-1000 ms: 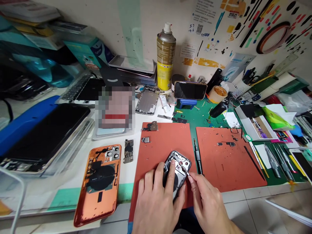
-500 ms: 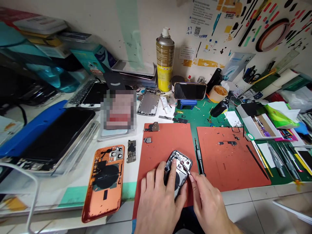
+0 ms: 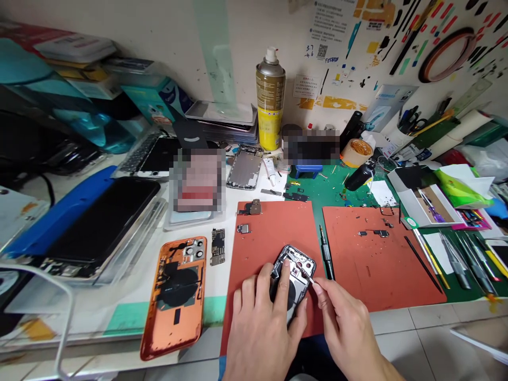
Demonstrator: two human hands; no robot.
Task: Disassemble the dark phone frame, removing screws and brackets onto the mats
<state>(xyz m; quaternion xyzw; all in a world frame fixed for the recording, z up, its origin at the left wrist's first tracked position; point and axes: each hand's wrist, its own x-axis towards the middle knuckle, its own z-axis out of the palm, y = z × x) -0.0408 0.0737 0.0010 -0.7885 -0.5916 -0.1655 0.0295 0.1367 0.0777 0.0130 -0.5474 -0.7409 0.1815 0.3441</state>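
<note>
An opened phone housing (image 3: 294, 293) with camera holes and a round black pad lies tilted over the red mat. My left hand (image 3: 262, 312) grips it, index finger pressed on its upper part and thumb along the right edge. My right hand (image 3: 343, 312) is closed in a pinch on a slim silver metal tool (image 3: 308, 276), whose tip rests at the camera area of the housing. The tool's exact kind is too small to make out. Just right of the housing lies a black screwdriver (image 3: 326, 256).
Left of the red mat (image 3: 254, 254) lie an orange phone back (image 3: 186, 312) and a logic board (image 3: 218, 246). Small parts, including a camera module (image 3: 254, 207), sit on the mats. A spray can (image 3: 270, 100) stands behind. Tweezers (image 3: 456, 264) lie far right.
The silver tool's tip has shifted slightly at the camera area, and my right hand is a little further right. My left hand keeps its grip. The whole view has shifted slightly.
</note>
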